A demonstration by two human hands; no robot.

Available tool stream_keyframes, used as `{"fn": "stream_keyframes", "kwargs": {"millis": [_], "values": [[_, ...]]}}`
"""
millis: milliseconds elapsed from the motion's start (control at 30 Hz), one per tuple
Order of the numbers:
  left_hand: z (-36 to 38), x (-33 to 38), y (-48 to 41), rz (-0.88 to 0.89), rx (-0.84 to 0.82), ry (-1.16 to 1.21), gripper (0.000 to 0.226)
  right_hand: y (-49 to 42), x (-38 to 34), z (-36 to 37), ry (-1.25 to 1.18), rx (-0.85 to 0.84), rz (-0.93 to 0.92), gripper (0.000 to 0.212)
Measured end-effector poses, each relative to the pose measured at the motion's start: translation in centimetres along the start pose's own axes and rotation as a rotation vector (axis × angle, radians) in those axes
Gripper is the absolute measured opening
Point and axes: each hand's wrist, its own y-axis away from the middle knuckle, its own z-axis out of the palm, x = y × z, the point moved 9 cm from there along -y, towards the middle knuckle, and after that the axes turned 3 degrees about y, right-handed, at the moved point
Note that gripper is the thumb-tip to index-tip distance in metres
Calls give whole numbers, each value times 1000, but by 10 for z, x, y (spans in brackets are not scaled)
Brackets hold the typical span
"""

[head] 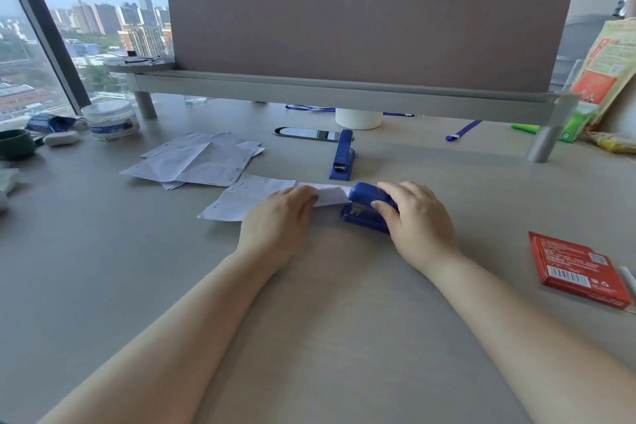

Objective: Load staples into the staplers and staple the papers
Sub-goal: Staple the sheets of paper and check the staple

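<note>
Right hand [416,217] presses down on the blue stapler [368,208], paper [247,200] tucked in its mouth, left hand [278,213] flat on the sheet. Second stapler [342,155] sits just behind; red box [578,268] lies right.

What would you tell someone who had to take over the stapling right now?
Left hand: flat on the paper, holding it down.
Right hand: on top of the near stapler, with the paper's right end in its mouth.
Second stapler: lying unused farther back on the desk.
Paper pile: back left, with staple marks along the edges.
Red box: on the right, shut.
Done: the pile seems stapled.
Left: press down on this sheet; I cannot tell if the staplers are loaded.
</note>
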Motion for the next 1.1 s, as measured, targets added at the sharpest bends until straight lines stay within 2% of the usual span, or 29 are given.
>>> {"fn": "stream_keyframes", "kwargs": {"millis": [100, 200, 267, 333, 467, 600, 733, 800, 900, 1100], "values": [[-20, -5, 1, -87, 159, 92, 28, -2, 6, 0, 16, 13, 30, 31], [-27, -10, 2, -156, 235, 401, 38, -4, 11, 1, 55, 19, 56, 29], [-22, -16, 1, -234, 212, 625, 34, -5, 12, -3, 51, 59, 62, 30], [-9, -22, 1, -325, 124, 770, 29, -4, 9, -13, 4, 170, 41, 34], [12, -24, 5, -412, -22, 774, 24, 2, -5, -38, -129, 346, -64, 32], [17, -16, 6, -369, -83, 813, 22, 6, -33, -39, -197, 308, -175, 37], [19, -9, 6, -325, -97, 892, 13, 5, -46, -27, -135, 253, -255, 39], [17, -4, 5, -286, -83, 917, 14, 3, -44, -22, -92, 235, -246, 41], [11, 1, 4, -236, -50, 901, 30, 2, -38, -18, -119, 217, -194, 43], [12, 4, 3, -217, -50, 907, 31, -1, -33, -11, -276, 143, -109, 50]]}}
